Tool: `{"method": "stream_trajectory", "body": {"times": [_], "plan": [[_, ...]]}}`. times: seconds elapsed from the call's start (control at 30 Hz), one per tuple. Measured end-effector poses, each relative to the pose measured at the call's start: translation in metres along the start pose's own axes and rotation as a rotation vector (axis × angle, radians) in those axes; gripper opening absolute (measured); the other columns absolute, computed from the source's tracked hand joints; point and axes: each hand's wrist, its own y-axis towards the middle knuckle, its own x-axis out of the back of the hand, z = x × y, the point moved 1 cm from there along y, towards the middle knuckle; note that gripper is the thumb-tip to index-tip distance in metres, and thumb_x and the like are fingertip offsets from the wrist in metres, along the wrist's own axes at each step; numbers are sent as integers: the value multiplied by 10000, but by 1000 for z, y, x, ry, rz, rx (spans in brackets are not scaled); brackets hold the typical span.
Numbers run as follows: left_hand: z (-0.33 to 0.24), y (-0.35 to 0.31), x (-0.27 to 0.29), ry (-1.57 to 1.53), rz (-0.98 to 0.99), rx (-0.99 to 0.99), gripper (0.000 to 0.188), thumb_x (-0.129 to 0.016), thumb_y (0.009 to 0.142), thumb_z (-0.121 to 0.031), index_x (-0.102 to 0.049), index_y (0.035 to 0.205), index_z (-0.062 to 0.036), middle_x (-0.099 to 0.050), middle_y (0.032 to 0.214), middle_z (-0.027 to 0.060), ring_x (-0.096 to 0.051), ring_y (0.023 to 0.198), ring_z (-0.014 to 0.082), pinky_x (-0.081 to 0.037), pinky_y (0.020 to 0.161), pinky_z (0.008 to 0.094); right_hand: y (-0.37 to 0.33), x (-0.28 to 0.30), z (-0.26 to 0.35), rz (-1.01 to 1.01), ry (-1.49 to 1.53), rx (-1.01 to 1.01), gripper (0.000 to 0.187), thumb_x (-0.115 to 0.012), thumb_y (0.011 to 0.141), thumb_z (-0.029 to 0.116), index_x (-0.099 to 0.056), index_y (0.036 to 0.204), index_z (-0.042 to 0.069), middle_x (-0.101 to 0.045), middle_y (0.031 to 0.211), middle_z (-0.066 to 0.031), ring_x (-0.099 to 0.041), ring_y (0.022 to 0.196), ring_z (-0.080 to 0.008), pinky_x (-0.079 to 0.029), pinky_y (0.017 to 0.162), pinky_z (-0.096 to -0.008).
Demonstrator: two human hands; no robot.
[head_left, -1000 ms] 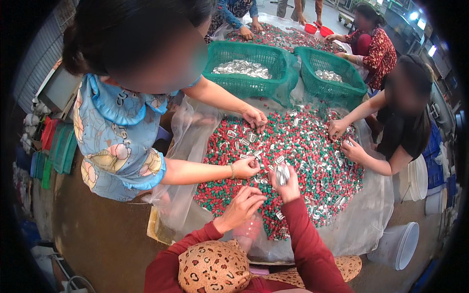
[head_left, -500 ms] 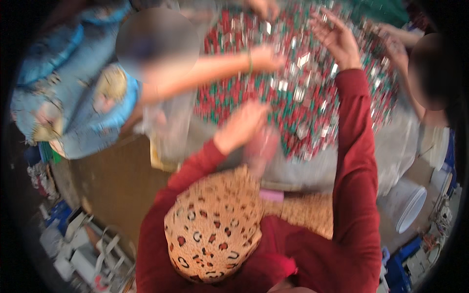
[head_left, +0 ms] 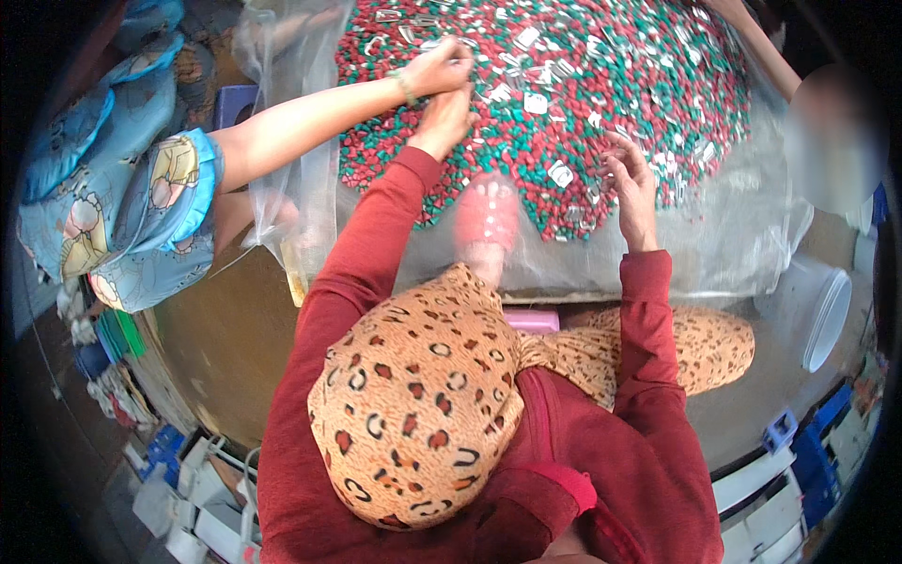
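Your left hand point(head_left: 443, 120) reaches into the heap of red, green and silver small pieces point(head_left: 601, 103) on the clear plastic sheet point(head_left: 733, 235), fingers bunched, right against a co-worker's hand point(head_left: 437, 68); I cannot tell whether it pinches a piece. Your right hand point(head_left: 631, 183) rests on the heap's near edge, fingers loosely spread, holding nothing I can make out.

Judging by the heap, most of the picking is left: it still covers the sheet thickly, colours mixed, and no sorted lot shows.

The heap's far side is cut off at the top edge. A pink sandal point(head_left: 489, 211) lies under the sheet. The white bucket point(head_left: 819, 305) at your right shows no contents.
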Motion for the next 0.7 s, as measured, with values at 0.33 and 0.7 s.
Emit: {"method": "stream_trajectory", "body": {"times": [0.33, 0.7], "plan": [[-25, -31, 4, -16, 48, -150, 240, -667, 734, -177, -590, 939, -77, -567, 938, 88, -525, 965, 286, -444, 816, 412, -30, 1, -46, -46, -902, 552, 430, -589, 763, 51, -537, 1186, 106, -532, 978, -125, -527, 919, -294, -464, 775, -378], [-29, -8, 16, -825, 173, 163, 209, -664, 804, -93, -496, 715, -8, -583, 1060, 161, -653, 759, 178, -522, 663, 258, 23, -9, -41, -4, -142, 61, 157, -599, 833, 140, -661, 963, 75, -672, 786, -84, -605, 649, -115, -479, 555, -263]]}}
